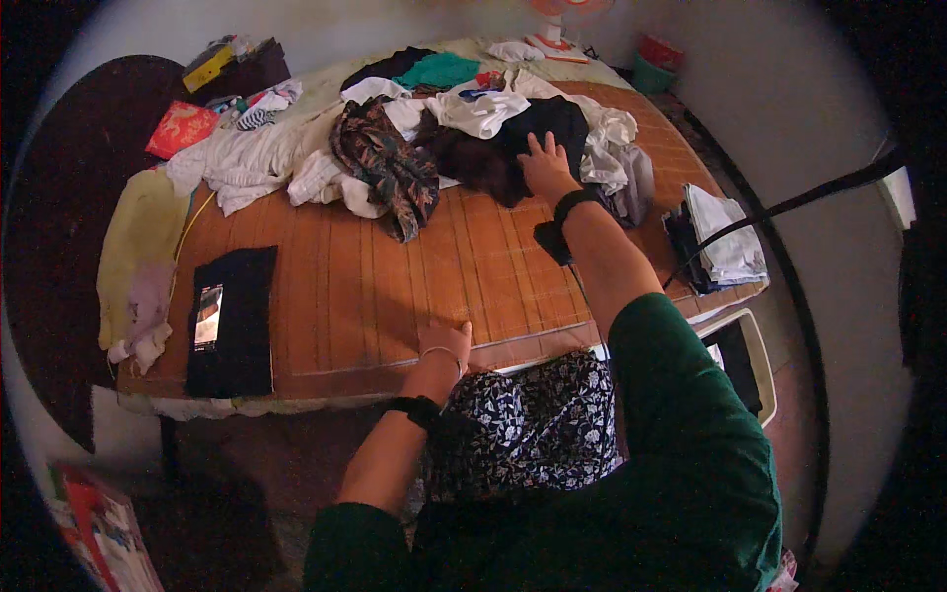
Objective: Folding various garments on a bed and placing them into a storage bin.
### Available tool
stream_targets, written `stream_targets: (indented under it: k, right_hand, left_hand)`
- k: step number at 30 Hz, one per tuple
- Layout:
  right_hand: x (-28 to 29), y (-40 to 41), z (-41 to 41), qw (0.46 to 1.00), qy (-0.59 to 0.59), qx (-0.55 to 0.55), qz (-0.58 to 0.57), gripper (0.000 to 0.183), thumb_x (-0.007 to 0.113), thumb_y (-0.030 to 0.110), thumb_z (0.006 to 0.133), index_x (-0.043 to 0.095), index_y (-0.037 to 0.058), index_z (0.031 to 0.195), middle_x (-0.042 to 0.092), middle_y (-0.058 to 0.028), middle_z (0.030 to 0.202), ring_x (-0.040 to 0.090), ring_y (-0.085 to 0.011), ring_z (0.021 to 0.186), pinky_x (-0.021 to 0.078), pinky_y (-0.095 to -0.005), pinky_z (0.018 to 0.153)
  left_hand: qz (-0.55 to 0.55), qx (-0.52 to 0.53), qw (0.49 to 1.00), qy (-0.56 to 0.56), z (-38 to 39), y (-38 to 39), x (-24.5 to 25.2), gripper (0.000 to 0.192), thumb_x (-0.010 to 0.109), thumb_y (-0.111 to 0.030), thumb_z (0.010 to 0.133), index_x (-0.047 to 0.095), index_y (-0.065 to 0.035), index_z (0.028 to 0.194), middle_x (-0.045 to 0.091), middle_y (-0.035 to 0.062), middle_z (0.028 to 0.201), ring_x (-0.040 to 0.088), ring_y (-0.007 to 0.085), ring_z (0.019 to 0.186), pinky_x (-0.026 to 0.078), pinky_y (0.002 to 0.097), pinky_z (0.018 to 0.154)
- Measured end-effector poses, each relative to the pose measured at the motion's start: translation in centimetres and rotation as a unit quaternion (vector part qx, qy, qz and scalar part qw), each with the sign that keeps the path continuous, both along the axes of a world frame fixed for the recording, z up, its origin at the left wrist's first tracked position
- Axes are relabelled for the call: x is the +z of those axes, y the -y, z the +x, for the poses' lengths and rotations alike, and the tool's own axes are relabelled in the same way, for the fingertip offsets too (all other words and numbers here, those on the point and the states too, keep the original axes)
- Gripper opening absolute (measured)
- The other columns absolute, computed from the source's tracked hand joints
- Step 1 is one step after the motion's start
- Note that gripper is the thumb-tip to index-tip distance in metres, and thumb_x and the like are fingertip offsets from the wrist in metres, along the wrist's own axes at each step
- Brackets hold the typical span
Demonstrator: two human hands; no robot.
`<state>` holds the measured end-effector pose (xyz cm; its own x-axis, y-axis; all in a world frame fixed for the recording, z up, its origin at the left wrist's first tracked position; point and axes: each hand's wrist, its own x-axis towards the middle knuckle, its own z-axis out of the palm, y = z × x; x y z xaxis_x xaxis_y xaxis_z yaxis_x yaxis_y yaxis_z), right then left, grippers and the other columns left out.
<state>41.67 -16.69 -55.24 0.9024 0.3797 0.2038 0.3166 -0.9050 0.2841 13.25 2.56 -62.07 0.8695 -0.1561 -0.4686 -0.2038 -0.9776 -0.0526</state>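
Observation:
My right hand (546, 169) reaches over the bed with fingers spread, on or just above a black garment (558, 129) in the clothes pile. My left hand (446, 342) rests at the near edge of the brown bed mat (355, 296), holding nothing visible. A patterned dark garment (385, 159) and white clothes (244, 166) lie left of the right hand. White and grey garments (618, 159) lie to its right. Under my right wrist is a small black object (553, 243) that I cannot identify. A folded dark cloth (248, 318) lies at the left, with a lit phone (209, 317) on it.
Folded clothes (721, 237) are stacked at the bed's right corner, above a pale-rimmed tub (766, 370) holding dark cloth. A black cable (806, 205) crosses the right side. A fan base (555, 48), a dark box (259, 70) and a red packet (182, 128) are farther back.

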Motion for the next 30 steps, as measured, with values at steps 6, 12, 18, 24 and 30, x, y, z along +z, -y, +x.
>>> stream_targets:
  k: [6,12,18,24,30]
  right_hand:
    - [1.0,1.8,1.4,0.983,0.003,0.016,0.183,0.054,0.064,0.033,0.083,0.050,0.0137,0.132,0.037,-0.0092,0.145,0.033,-0.0346,0.133,0.0304,-0.0551,0.104]
    - [12.1,5.0,-1.0,0.818,-0.092,0.172,0.541,0.057,0.073,0.024,0.080,0.051,0.0049,0.129,0.064,-0.0070,0.108,0.059,-0.0179,0.100,0.0450,-0.0306,0.088]
    - [26.6,9.2,-11.5,0.726,-0.020,0.228,0.649,0.054,0.073,0.012,0.078,0.053,0.0050,0.128,0.063,-0.0067,0.113,0.057,-0.0159,0.106,0.0429,-0.0288,0.094]
    - [35.0,12.3,-20.7,0.711,0.030,0.344,0.613,0.054,0.058,-0.002,0.085,0.044,0.0024,0.137,0.048,-0.0135,0.135,0.047,-0.0216,0.121,0.0420,-0.0320,0.098]
    - [37.5,13.3,-27.7,0.703,-0.019,0.340,0.625,0.048,0.053,-0.002,0.086,0.048,0.0010,0.134,0.056,-0.0087,0.124,0.056,-0.0196,0.108,0.0456,-0.0312,0.093]
  left_hand:
    - [-0.054,0.011,0.998,0.018,0.4,0.1,-2.8,0.061,0.067,-0.026,0.083,0.041,-0.0138,0.137,0.061,0.0161,0.121,0.048,0.0372,0.122,0.042,0.0497,0.096]
    - [-0.035,0.018,0.999,-0.022,0.1,0.0,-0.6,0.071,0.077,-0.028,0.075,0.041,-0.0137,0.135,0.059,0.0156,0.124,0.047,0.0365,0.124,0.043,0.0472,0.099]
    - [-0.068,0.038,0.997,-0.007,0.0,-0.1,-0.5,0.076,0.078,-0.030,0.073,0.041,-0.0137,0.137,0.053,0.0152,0.132,0.048,0.0352,0.124,0.042,0.0479,0.100]
    - [-0.293,0.024,0.956,0.014,-0.6,0.0,-2.1,0.081,0.077,-0.035,0.075,0.037,-0.0088,0.140,0.048,0.0170,0.136,0.047,0.0314,0.124,0.041,0.0416,0.101]
    - [-0.833,0.185,0.513,-0.093,-5.6,5.7,2.7,0.068,0.068,-0.036,0.086,0.038,-0.0024,0.137,0.048,0.0084,0.134,0.049,0.0248,0.118,0.038,0.0410,0.102]
